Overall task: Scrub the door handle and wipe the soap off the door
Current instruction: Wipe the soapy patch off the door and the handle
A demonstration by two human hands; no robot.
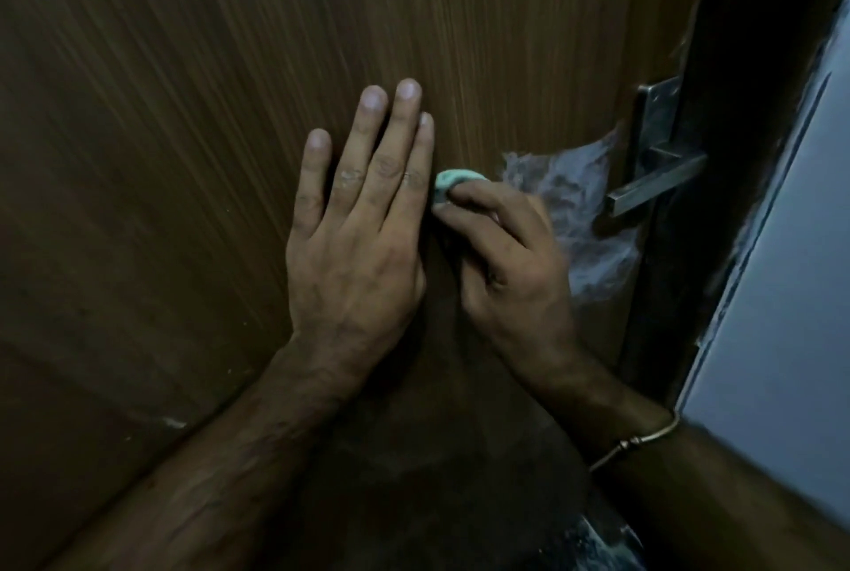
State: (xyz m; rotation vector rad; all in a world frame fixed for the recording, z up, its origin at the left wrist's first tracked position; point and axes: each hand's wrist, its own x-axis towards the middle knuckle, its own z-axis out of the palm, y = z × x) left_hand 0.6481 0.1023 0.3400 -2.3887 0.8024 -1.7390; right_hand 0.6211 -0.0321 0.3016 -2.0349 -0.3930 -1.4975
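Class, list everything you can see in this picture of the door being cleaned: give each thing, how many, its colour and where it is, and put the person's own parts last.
Door: one, brown wood grain, fills most of the view.
Door handle: one, dull grey metal lever on a plate, at the door's right edge.
Soap: one patch, white foam, smeared on the door just left of the handle.
Sponge: one, pale green, pressed to the door left of the foam.
Wall: one, pale grey, far right.
Bracelet: one, thin metal, on the right wrist.
Left hand: one, flat on the door, fingers spread upward.
Right hand: one, gripping the sponge.
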